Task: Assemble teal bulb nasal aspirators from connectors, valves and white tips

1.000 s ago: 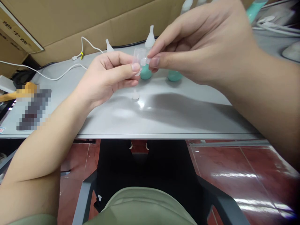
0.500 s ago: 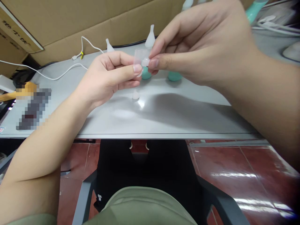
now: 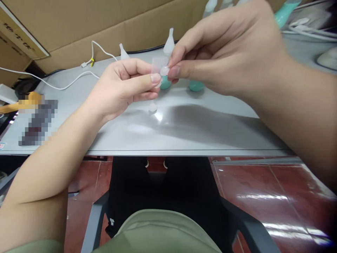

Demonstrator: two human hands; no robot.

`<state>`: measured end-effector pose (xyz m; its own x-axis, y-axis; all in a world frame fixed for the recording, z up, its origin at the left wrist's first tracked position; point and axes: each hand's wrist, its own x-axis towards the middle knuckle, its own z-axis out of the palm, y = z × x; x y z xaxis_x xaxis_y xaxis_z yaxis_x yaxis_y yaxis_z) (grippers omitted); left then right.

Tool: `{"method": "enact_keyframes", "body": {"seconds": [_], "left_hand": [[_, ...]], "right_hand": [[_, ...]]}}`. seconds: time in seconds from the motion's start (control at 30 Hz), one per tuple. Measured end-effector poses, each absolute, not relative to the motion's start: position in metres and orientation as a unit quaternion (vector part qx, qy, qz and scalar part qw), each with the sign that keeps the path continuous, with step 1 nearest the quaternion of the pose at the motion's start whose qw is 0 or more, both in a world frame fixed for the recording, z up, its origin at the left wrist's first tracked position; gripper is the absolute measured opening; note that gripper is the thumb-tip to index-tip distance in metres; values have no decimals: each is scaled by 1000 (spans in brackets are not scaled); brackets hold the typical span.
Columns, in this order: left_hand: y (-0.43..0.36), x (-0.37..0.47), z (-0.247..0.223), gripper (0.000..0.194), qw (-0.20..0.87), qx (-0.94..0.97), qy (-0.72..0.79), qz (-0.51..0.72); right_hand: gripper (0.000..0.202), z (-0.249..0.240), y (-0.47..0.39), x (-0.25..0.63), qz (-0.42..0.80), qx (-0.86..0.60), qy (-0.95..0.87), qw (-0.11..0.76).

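Between thumb and fingers, my left hand (image 3: 126, 82) grips a small clear plastic container (image 3: 158, 64). My right hand (image 3: 216, 52) pinches a small translucent cap (image 3: 164, 70) right beside the container's side. Whether the two pieces touch is hard to tell. Below my left fingertips a small white conical cap (image 3: 152, 107) stands on the grey table (image 3: 147, 137). Behind my hands are a bottle with green liquid (image 3: 165, 83) and a white pointed nozzle (image 3: 169, 42), and a second green bottle (image 3: 196, 85) is partly covered by my right hand.
Another white nozzle (image 3: 123, 52) rises behind my left hand. A white cable (image 3: 65, 86) crosses the back left, near a pixelated dark object (image 3: 39, 121) and an orange tool (image 3: 10, 107). Cardboard (image 3: 105, 21) lines the back. A tilted green bottle (image 3: 286, 14) and cables are at the back right.
Both hands and the pieces they hold have shifted very slightly to the right. Their grips look the same.
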<state>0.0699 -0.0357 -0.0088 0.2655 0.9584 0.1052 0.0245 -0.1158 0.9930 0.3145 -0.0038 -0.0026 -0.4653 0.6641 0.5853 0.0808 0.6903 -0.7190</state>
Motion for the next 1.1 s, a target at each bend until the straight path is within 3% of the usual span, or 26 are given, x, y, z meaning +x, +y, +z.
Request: {"method": "enact_keyframes", "body": {"seconds": [0.2,0.57,1.1], "left_hand": [[-38,71,-7,12,507,626,391,444],[-40,75,-4,16,553,607,352,449],[-39,76,-7,14,507,631,379,448]], "right_hand": [[27,-1,-7,310,372,-227,-777,454],[30,0,-4,308,399,-217,-770,448],[36,-3,-3,310,397,-219,-775,440]]}}
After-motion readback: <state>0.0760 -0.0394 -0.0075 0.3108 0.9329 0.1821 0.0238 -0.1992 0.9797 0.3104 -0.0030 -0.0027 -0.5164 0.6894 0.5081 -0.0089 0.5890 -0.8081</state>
